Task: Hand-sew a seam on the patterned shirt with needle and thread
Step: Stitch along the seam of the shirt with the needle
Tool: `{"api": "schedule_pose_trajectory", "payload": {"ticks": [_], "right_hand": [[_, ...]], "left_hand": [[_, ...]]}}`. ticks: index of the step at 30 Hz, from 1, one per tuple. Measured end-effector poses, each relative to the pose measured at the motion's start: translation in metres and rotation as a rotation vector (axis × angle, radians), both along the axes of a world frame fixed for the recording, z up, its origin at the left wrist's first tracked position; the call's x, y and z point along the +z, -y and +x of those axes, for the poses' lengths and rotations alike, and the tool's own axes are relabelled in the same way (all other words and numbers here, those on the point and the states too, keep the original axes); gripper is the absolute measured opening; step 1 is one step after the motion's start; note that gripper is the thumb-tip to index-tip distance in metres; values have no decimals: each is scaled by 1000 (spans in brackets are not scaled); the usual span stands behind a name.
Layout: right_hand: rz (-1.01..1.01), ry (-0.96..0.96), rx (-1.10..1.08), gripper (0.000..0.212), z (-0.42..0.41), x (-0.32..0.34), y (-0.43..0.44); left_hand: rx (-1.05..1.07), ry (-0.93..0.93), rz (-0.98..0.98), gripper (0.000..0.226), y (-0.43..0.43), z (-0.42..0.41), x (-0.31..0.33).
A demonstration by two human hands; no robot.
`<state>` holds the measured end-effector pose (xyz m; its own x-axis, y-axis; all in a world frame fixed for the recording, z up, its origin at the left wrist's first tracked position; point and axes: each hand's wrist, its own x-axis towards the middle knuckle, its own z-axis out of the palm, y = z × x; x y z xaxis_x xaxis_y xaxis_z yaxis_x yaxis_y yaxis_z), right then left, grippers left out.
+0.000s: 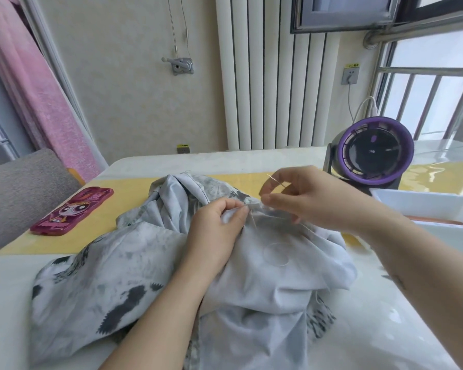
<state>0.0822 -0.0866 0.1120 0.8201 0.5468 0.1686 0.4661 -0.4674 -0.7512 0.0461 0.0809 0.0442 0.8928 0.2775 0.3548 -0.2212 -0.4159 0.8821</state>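
A pale grey shirt (134, 265) with dark blotchy patterns lies bunched across the table. My left hand (217, 231) pinches a fold of the shirt near its top edge, thumb and fingers curled on the cloth. Just to the right, my right hand (305, 198) holds a thin needle (275, 180) between thumb and fingers, its tip slanting up to the left above the fold. A short light sliver (253, 220) shows beside my left thumb; I cannot tell what it is. The thread is too fine to make out.
A pink cartoon phone case (72, 210) lies at the left on the yellow table runner (112, 209). A purple desk fan (373, 153) stands at the back right, with a white tray (436, 209) in front of it. A grey chair back (19, 193) sits at the far left.
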Motion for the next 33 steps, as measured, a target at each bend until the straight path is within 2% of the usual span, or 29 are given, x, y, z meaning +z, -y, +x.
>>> {"api": "schedule_pose_trajectory", "payload": {"ticks": [1, 3, 7, 11, 14, 18, 21, 26, 28, 33], "right_hand": [[-41, 129, -31, 8, 1, 1, 0], [-140, 250, -48, 13, 4, 0, 1], [-254, 240, -47, 17, 12, -6, 6], [-171, 264, -108, 19, 18, 1, 13], [-153, 304, -143, 21, 17, 5, 14], [-311, 404, -214, 22, 16, -4, 7], [-331, 356, -212, 19, 15, -9, 4], [-116, 315, -202, 17, -2, 10, 2], [-151, 318, -157, 22, -11, 15, -1], [-349, 179, -81, 28, -19, 9, -6]], "left_hand": [[-7, 18, 17, 8, 1, -2, 2], [-25, 67, 61, 10, 2, -6, 6], [-71, 148, 167, 16, 2, -11, 13], [-68, 192, 223, 8, 1, -11, 15], [-48, 215, 223, 12, -1, -11, 16], [-26, 144, 193, 13, 1, -8, 11], [-37, 81, 160, 17, 1, -6, 7], [-41, 21, 82, 11, -1, -6, 9], [-48, 6, 47, 12, 0, -6, 10], [-80, -12, 7, 9, 4, -5, 12]]}}
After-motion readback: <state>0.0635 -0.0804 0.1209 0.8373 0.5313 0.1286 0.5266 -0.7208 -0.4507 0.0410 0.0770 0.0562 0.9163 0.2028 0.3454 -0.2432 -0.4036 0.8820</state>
